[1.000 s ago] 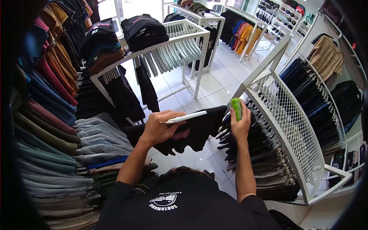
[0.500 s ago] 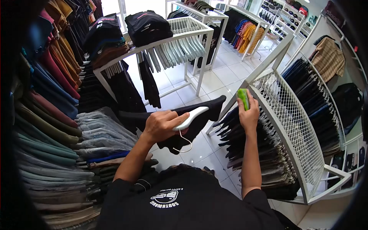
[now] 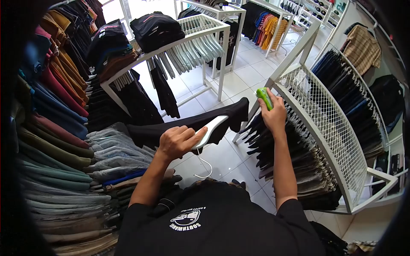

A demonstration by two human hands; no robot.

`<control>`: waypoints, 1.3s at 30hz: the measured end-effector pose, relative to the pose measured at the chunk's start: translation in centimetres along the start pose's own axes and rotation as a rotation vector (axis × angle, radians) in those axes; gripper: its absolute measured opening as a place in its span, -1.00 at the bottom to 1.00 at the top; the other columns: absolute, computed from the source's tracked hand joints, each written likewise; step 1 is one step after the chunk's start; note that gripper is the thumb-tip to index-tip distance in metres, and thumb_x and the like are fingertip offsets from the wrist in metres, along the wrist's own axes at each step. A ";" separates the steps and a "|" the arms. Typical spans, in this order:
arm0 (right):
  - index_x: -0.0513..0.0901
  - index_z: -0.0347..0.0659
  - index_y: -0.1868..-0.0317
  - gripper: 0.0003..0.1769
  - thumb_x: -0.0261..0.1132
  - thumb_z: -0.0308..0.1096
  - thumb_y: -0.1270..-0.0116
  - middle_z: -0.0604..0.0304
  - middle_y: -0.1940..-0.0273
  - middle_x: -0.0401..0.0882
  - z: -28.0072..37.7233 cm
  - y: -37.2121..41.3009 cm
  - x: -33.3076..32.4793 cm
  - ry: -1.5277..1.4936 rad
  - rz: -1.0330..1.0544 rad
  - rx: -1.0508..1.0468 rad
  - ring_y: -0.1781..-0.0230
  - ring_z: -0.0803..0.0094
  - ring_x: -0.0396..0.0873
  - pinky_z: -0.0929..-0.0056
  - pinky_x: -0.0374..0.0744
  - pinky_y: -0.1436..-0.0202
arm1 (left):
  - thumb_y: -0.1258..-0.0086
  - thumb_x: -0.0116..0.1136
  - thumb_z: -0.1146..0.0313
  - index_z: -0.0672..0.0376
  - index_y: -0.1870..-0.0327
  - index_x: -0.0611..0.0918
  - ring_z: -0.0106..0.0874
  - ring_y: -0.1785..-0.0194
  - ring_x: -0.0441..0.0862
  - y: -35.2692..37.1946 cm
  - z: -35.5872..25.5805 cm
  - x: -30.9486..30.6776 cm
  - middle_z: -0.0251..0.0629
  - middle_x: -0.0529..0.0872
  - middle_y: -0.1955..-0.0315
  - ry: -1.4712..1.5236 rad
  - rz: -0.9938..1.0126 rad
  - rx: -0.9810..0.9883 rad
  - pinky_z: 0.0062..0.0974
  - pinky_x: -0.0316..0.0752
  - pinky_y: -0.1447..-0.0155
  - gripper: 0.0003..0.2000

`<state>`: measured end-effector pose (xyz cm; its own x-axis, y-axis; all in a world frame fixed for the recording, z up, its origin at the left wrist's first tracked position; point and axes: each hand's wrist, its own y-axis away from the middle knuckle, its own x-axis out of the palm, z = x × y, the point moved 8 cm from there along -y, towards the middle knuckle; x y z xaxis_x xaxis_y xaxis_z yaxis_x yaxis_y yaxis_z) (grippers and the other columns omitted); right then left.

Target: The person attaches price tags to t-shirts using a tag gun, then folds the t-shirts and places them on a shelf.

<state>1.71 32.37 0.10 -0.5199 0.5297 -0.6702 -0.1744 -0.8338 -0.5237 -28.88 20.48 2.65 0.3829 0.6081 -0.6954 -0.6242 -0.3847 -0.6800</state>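
My left hand [image 3: 178, 141] is closed around a white hanger [image 3: 212, 130], whose metal hook points down toward me. A black garment [image 3: 162, 128] hangs on that hanger, stretched out away from me across the aisle. In my right hand [image 3: 274, 113] is a small bright green handheld tool [image 3: 265, 99] with a pale, clear-looking end; its exact kind I cannot make out. The tool is held upright beside the garment's right end, apart from it.
Racks of hanging clothes [image 3: 55, 168] crowd the left. Ahead stands a white rack [image 3: 222, 64] with bare hangers and folded black clothes [image 3: 156, 30] on top. A mesh-topped white rack [image 3: 329, 141] with dark garments is close on the right. Tiled floor [image 3: 239, 87] shows between.
My right hand and the green tool have moved up and slightly left, and the tool has tilted. The garment's right end has risen a little. The whole view has shifted slightly.
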 end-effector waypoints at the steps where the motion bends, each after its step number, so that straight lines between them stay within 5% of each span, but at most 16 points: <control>1: 0.64 -0.07 -0.34 -0.44 0.43 -0.11 -0.38 -0.05 0.01 0.59 2.1 0.3 -0.8 -0.117 0.007 -0.056 0.05 -0.01 0.67 0.14 0.62 -0.05 | -0.19 0.39 0.34 -0.04 -0.13 0.78 -0.61 0.59 0.40 0.0 0.1 0.2 -0.53 0.40 0.62 -0.002 0.000 -0.003 -0.57 0.33 0.53 -0.59; 5: 0.62 0.00 -0.37 -0.42 0.46 -0.11 -0.36 -0.05 0.00 0.59 10.9 3.0 -1.4 -0.320 0.224 -0.295 0.03 -0.02 0.67 0.16 0.64 -0.03 | -0.19 0.39 0.34 -0.06 -0.13 0.78 -0.63 0.57 0.41 -0.6 0.0 0.2 -0.54 0.40 0.61 0.011 -0.010 0.023 -0.58 0.33 0.52 -0.59; 8: 0.60 0.05 -0.39 -0.42 0.43 -0.10 -0.38 -0.05 -0.03 0.59 10.5 3.3 0.3 -0.227 0.196 -0.352 0.02 -0.03 0.67 0.13 0.65 -0.03 | -0.20 0.38 0.34 -0.06 -0.14 0.78 -0.63 0.57 0.41 -0.9 0.2 -0.2 -0.54 0.42 0.59 0.003 -0.023 0.038 -0.59 0.34 0.51 -0.58; 14: 0.62 -0.06 -0.36 -0.43 0.41 -0.10 -0.39 -0.08 -0.04 0.59 -0.6 -0.5 1.6 -0.033 0.008 0.008 -0.01 -0.05 0.67 0.14 0.64 -0.05 | -0.21 0.37 0.35 -0.04 -0.15 0.77 -0.63 0.56 0.42 0.1 0.6 0.0 -0.55 0.45 0.57 0.001 -0.007 0.015 -0.59 0.36 0.50 -0.58; 20: 0.61 0.00 -0.37 -0.41 0.44 -0.06 -0.37 -0.07 -0.03 0.59 12.1 1.7 1.1 -0.307 0.288 -0.352 0.03 -0.03 0.69 0.14 0.64 -0.04 | -0.25 0.30 0.37 -0.04 -0.21 0.73 -0.62 0.50 0.45 -0.6 1.3 1.3 -0.57 0.46 0.53 -0.014 0.010 0.029 -0.61 0.41 0.44 -0.56; 23: 0.59 0.00 -0.39 -0.40 0.41 -0.04 -0.39 -0.08 -0.03 0.59 9.4 0.1 3.1 -0.200 0.223 -0.338 0.05 -0.05 0.69 0.12 0.63 -0.04 | -0.24 0.32 0.35 -0.03 -0.19 0.73 -0.60 0.50 0.47 -0.8 2.1 1.0 -0.55 0.46 0.53 -0.018 0.003 0.024 -0.59 0.43 0.43 -0.57; 25: 0.58 0.00 -0.40 -0.42 0.37 -0.04 -0.43 -0.08 -0.06 0.56 3.7 -2.0 4.2 0.010 0.139 -0.143 -0.02 -0.05 0.64 0.10 0.64 -0.04 | -0.22 0.35 0.33 -0.03 -0.18 0.74 -0.59 0.50 0.48 -0.6 2.5 0.6 -0.54 0.46 0.53 -0.025 0.006 0.011 -0.57 0.44 0.42 -0.57; 28: 0.49 -0.19 -0.44 -0.34 0.39 -0.11 -0.41 -0.12 -0.08 0.50 0.4 -2.6 2.4 -0.060 -0.037 -0.068 -0.09 -0.06 0.57 0.09 0.55 -0.20 | -0.10 0.47 0.38 -0.04 -0.06 0.81 -0.48 0.54 0.56 -0.7 4.2 -0.5 -0.46 0.55 0.58 0.109 -0.028 -0.170 -0.46 0.48 0.45 -0.58; 32: 0.39 -0.38 -0.44 -0.26 0.44 -0.24 -0.35 -0.16 -0.12 0.44 4.7 -0.2 0.7 -0.343 -0.185 -0.193 -0.17 -0.06 0.49 0.13 0.50 -0.27 | -0.29 0.46 0.50 0.17 0.00 0.80 -0.47 0.32 0.75 -0.6 7.7 0.7 -0.24 0.82 0.35 0.568 -0.040 -0.576 -0.53 0.60 0.22 -0.74; 33: 0.39 -0.39 -0.40 -0.29 0.45 -0.32 -0.31 -0.17 -0.14 0.43 6.1 0.5 1.0 -0.372 -0.203 -0.235 -0.21 -0.09 0.46 0.08 0.46 -0.30 | -0.36 0.45 0.30 0.17 0.08 0.80 -0.53 0.46 0.62 -0.5 8.3 1.6 -0.32 0.77 0.42 0.756 -0.026 -0.774 -0.52 0.51 0.32 -0.80; 37: 0.39 -0.37 -0.34 -0.29 0.46 -0.33 -0.25 -0.21 -0.19 0.44 7.5 5.9 7.3 -0.409 -0.391 -0.430 -0.23 -0.13 0.45 0.00 0.40 -0.37 | -0.48 0.38 0.16 0.32 0.10 0.77 -0.68 0.47 0.43 -2.1 9.5 3.5 -0.51 0.64 0.51 1.003 0.002 -0.952 -0.59 0.36 0.39 -0.67; 39: 0.39 -0.37 -0.35 -0.25 0.48 -0.39 -0.16 -0.24 -0.21 0.45 7.8 8.7 13.8 -0.230 -0.003 -0.476 -0.24 -0.18 0.44 -0.02 0.41 -0.37 | -0.52 0.32 0.11 0.24 0.27 0.71 -0.72 0.61 0.41 -2.5 9.9 4.5 -0.51 0.55 0.61 1.102 0.103 -1.138 -0.68 0.25 0.55 -0.68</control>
<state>-13.53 31.25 -9.62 -0.6992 0.4399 -0.5636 0.1949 -0.6412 -0.7422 -32.33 31.06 3.47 0.9738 -0.0373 -0.2242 -0.0569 -0.9951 -0.0813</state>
